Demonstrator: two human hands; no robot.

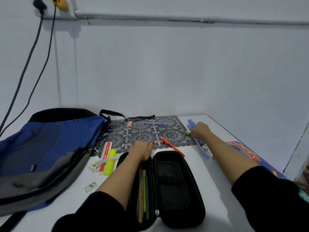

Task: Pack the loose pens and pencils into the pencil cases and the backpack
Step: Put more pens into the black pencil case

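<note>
Right hand (200, 130) curls round blue and purple plastic pens (205, 154) right of the open black hard-shell pencil case (175, 190); flat left hand (142, 148) steadies its far end. Best lift them together, level.

1. The backpack (50, 144) lies on the left side of the desk (209, 173).
2. A mat (147, 133) lies at the back middle, just right of the backpack. An eraser (130, 124) and a far pen (156, 123) lie on it near its back edge.
3. The open pencil case (173, 186) lies in front of the mat, with pencils (143, 190) in its left half.
4. A ruler (105, 154) and a highlighter (110, 162) lie between the backpack and the pencil case.
5. The left hand (142, 149) rests on the mat's front edge; a slanted pen (172, 146) crosses that edge to its right.
6. A bundle of pens (200, 146) lies right of the mat, under the right hand (200, 129).
</note>
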